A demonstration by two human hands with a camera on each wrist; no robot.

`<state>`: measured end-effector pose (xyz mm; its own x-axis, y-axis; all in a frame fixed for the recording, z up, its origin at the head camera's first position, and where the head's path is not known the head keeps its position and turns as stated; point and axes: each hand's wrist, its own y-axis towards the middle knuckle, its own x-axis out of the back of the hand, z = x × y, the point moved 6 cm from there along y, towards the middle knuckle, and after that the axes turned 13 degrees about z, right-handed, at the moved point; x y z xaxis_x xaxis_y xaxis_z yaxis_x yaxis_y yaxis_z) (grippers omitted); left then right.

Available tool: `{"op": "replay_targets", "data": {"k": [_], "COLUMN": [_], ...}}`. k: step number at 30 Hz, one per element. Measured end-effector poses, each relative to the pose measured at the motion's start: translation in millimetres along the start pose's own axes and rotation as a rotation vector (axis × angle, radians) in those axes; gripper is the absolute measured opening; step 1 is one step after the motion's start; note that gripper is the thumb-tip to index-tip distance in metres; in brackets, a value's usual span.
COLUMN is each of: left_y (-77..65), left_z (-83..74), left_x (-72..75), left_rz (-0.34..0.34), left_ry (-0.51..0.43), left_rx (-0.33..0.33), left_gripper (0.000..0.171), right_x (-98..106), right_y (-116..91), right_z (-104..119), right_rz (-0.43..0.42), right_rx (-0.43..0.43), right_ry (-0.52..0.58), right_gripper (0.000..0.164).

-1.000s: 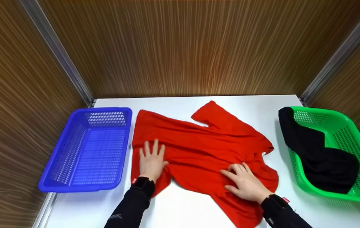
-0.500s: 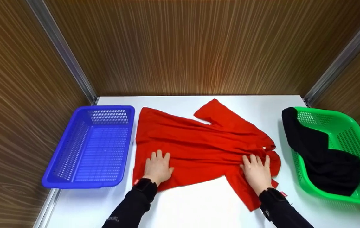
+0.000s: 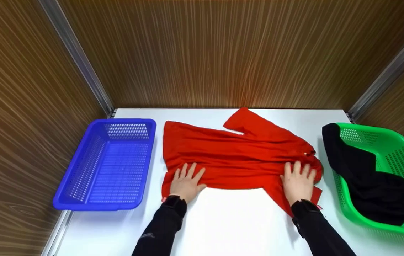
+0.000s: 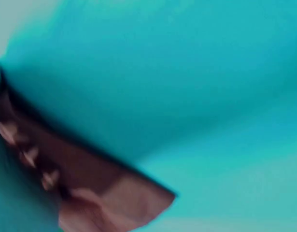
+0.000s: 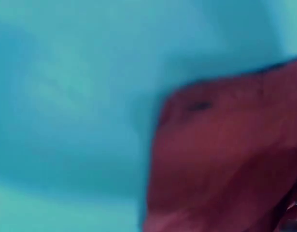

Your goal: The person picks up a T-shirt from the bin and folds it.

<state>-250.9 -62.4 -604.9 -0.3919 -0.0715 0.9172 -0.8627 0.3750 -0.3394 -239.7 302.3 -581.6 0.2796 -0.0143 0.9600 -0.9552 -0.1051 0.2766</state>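
Observation:
A wrinkled red short-sleeved shirt (image 3: 230,153) lies sideways on the white table, one sleeve pointing to the back and the other to the front. My left hand (image 3: 186,183) rests on its near left corner with the fingers spread. On the right, near the front sleeve, my right hand (image 3: 298,181) lies on the cloth, fingers extended forward. Blurred fingers (image 4: 30,157) show beside a dark fold of cloth (image 4: 109,188) in the left wrist view. The right wrist view holds a cloth corner (image 5: 220,154) in off colours, with most of the hand out of sight.
A blue plastic basket (image 3: 77,170) with nothing in it stands left of the shirt. To the right, a green basket (image 3: 397,142) holds a black garment (image 3: 376,192) that hangs over its left rim. Wood-grain panels (image 3: 216,53) enclose the back and sides.
My right hand has gone right along the shirt. Both hands have then slid forward, pushing the near edge away; that edge is straighter and the shirt is narrower front to back.

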Motion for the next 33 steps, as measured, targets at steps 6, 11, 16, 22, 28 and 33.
{"op": "replay_targets", "data": {"k": [6,11,16,22,28,33], "left_y": [-2.0,-18.9,-38.1,-64.4,-80.9,-86.4], "left_z": [7.4,17.8,30.5,31.7,27.6,28.2], "left_x": [7.1,17.2,26.5,43.0,59.0,67.5], "left_rz": [-0.115,-0.24,-0.35,-0.488,-0.563,-0.592], "left_ry": [0.042,0.192,0.264,0.206,0.152,0.113], "left_rx": [0.021,-0.143,-0.071,-0.044,-0.061,-0.083], "left_gripper": [0.054,0.044,0.021,0.018,0.024,0.033], "right_x": [10.3,12.7,19.5,24.8,27.9,37.0], "right_y": [-23.4,-53.3,-67.7,-87.1,-97.8,-96.3], "right_z": [43.0,34.0,-10.3,-44.2,-48.4,-64.2], "right_rz": [0.127,0.3,0.225,0.19,0.196,0.32], "right_rx": [0.238,0.266,0.146,-0.012,0.016,-0.194], "right_ry": [0.139,0.221,0.249,0.278,0.29,0.604], "right_gripper": [0.028,0.055,0.06,0.057,0.037,0.034]}}
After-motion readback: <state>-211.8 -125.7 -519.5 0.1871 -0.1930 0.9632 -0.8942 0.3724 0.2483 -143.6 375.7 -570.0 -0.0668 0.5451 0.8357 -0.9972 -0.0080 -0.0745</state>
